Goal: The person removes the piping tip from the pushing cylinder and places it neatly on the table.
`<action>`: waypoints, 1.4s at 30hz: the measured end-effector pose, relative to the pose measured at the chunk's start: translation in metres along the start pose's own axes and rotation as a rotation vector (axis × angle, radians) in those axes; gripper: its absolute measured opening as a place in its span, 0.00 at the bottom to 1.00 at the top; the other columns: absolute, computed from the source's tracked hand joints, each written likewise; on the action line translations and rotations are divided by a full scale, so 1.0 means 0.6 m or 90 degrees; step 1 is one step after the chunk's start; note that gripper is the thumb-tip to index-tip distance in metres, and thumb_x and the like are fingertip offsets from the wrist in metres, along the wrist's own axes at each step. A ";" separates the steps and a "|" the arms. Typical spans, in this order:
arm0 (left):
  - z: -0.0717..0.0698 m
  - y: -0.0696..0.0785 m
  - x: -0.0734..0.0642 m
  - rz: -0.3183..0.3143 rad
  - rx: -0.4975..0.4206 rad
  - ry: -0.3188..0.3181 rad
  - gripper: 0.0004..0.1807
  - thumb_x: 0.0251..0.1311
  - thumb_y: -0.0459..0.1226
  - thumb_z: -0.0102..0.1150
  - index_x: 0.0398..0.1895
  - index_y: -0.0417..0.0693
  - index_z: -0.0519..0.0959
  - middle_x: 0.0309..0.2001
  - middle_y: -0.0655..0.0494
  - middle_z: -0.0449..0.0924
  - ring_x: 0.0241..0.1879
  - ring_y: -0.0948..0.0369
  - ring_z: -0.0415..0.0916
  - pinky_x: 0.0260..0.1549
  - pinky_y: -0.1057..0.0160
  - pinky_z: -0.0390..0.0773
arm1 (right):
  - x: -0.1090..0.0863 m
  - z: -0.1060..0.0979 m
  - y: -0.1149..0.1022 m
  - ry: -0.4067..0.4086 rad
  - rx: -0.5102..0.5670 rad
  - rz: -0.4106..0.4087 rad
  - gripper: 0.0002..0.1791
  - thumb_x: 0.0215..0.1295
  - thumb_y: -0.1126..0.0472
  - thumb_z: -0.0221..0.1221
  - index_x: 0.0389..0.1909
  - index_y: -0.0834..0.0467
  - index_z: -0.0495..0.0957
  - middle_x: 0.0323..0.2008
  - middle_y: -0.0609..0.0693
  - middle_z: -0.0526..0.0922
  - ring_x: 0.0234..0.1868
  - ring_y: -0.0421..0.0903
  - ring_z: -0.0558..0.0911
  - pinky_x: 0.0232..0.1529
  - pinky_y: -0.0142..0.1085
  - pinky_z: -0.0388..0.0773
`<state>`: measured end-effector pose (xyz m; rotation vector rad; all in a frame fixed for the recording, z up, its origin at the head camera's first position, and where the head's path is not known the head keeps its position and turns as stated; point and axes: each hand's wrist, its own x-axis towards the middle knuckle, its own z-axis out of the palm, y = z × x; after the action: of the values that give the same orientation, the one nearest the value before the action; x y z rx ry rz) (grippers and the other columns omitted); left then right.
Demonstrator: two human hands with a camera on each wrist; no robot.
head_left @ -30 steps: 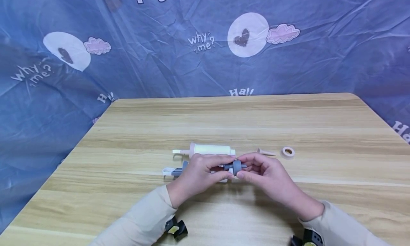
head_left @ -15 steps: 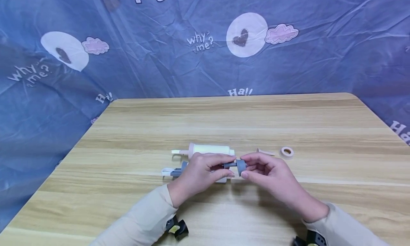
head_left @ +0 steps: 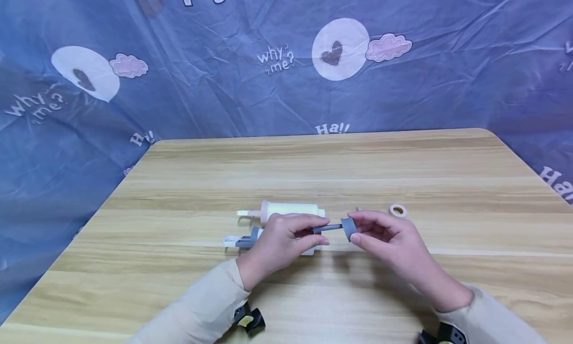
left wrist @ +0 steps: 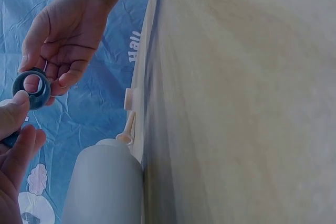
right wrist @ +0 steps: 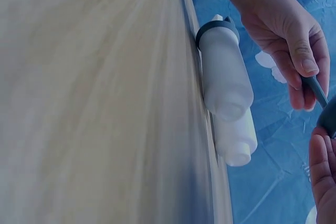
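Observation:
My left hand (head_left: 279, 237) pinches a slim, tapered grey-blue nozzle (head_left: 329, 227) between thumb and fingers, its narrow end pointing right. At that end, a grey-blue collar ring (head_left: 349, 228) is held in the fingertips of my right hand (head_left: 394, 239), tilted slightly. The ring's round hole shows in the left wrist view. Both hands are raised over the table. Beneath and behind the left hand lies a white bottle with a grey-blue cap (right wrist: 226, 72), partly hidden in the head view. Just beyond it lies another white bottle with a pink cap (head_left: 293, 209).
A small pink ring (head_left: 398, 210) lies on the wooden table (head_left: 224, 165) behind my right hand. Beside it is a pink nozzle (left wrist: 127, 128), mostly hidden in the head view. A blue printed cloth (head_left: 201, 75) hangs behind the table's far edge.
My right hand has drawn the grey-blue ring rightward along the nozzle, from near the left fingers to the narrow end. The left hand has stayed nearly in place.

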<state>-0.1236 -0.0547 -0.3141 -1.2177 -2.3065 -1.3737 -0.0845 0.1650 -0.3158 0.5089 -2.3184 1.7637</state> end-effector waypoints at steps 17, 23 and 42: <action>0.037 0.011 0.017 -0.001 -0.033 -0.003 0.11 0.50 0.32 0.66 0.39 0.39 0.83 0.34 0.50 0.85 0.28 0.69 0.77 0.29 0.78 0.76 | -0.023 -0.052 0.009 0.091 0.012 -0.053 0.20 0.52 0.80 0.58 0.47 0.66 0.78 0.38 0.43 0.82 0.34 0.36 0.79 0.33 0.23 0.76; 0.060 0.021 0.028 -0.093 -0.043 -0.032 0.09 0.53 0.33 0.64 0.38 0.40 0.83 0.33 0.52 0.85 0.25 0.73 0.70 0.25 0.78 0.73 | -0.027 -0.074 0.011 0.100 -0.073 -0.068 0.20 0.49 0.82 0.59 0.46 0.69 0.77 0.40 0.41 0.81 0.37 0.35 0.77 0.36 0.21 0.75; 0.134 0.023 0.053 -0.218 -0.038 -0.050 0.05 0.54 0.34 0.63 0.33 0.45 0.84 0.25 0.62 0.81 0.21 0.77 0.65 0.22 0.79 0.70 | -0.041 -0.124 0.050 0.091 -0.242 0.011 0.18 0.49 0.74 0.64 0.44 0.65 0.79 0.35 0.36 0.78 0.34 0.32 0.74 0.36 0.17 0.70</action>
<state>-0.1154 0.0303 -0.3326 -0.9366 -2.6402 -1.5338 -0.0775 0.2473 -0.3302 0.2891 -2.4730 1.2691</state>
